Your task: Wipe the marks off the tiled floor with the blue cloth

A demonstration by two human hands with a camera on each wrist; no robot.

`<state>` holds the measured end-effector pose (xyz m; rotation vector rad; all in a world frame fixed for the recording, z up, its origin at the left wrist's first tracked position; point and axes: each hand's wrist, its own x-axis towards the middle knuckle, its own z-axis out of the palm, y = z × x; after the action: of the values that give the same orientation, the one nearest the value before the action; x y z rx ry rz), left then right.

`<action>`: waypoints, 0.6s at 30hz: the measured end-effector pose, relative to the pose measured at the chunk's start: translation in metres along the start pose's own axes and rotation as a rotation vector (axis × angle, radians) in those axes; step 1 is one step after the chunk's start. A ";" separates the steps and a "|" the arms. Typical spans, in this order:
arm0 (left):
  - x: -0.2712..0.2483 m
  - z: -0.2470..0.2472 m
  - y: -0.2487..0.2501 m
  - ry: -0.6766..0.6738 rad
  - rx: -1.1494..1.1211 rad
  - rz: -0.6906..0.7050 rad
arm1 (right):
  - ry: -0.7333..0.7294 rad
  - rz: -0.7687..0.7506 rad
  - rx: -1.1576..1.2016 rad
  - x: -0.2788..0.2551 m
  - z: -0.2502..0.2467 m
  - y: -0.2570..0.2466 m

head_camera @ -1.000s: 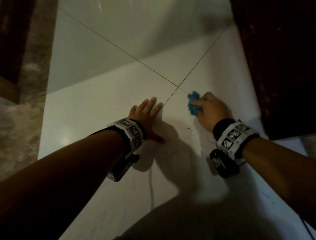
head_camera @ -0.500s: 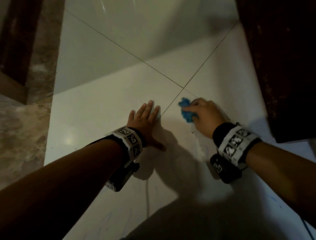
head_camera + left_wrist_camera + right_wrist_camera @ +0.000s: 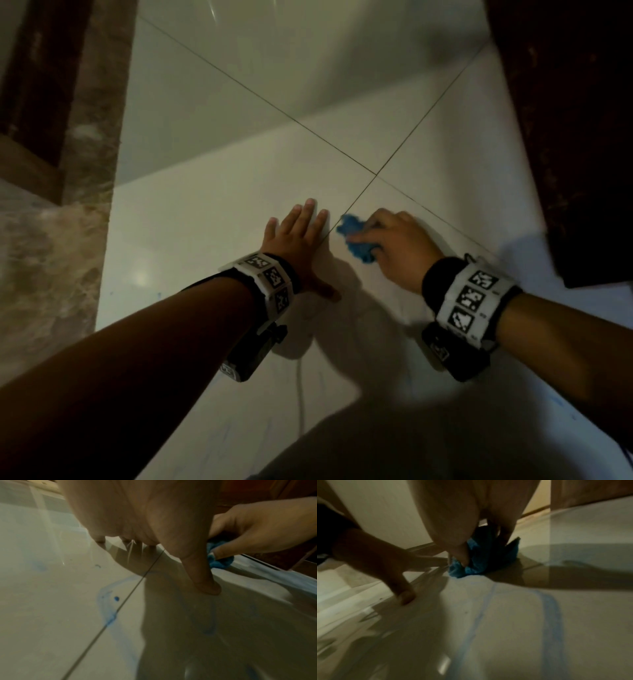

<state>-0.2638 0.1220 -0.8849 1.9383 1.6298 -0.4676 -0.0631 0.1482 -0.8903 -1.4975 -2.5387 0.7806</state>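
Note:
My right hand grips a crumpled blue cloth and presses it on the white tiled floor, just below the crossing of the grout lines. The cloth bulges out under my thumb and curled fingers in the right wrist view. My left hand lies flat on the tile beside it, fingers straight, thumb spread toward me. Smeared blue marks run along a grout line in the left wrist view, and faint blue streaks lie behind the cloth.
A dark brown wooden panel stands close on the right. A marble-patterned strip borders the tiles on the left. A thin pale line runs on the floor between my forearms. Shadow covers the near floor.
My right hand has slid the cloth leftward along the floor, from right of the grout crossing to close beside my left hand's fingertips. The left hand has stayed flat in place.

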 end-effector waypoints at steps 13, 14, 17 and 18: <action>0.000 0.000 0.001 0.015 0.046 -0.010 | -0.032 -0.058 0.041 -0.006 -0.006 0.002; 0.000 0.000 0.001 0.012 0.046 -0.007 | -0.063 -0.096 0.017 -0.006 -0.008 0.002; 0.000 0.001 0.000 0.024 0.034 0.000 | 0.070 0.071 0.160 0.006 -0.033 0.020; 0.000 0.001 -0.001 0.025 0.035 0.001 | 0.126 0.143 0.171 0.010 -0.038 0.028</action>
<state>-0.2646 0.1213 -0.8854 1.9780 1.6472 -0.4762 -0.0338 0.1823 -0.8725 -1.6296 -2.2340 0.8671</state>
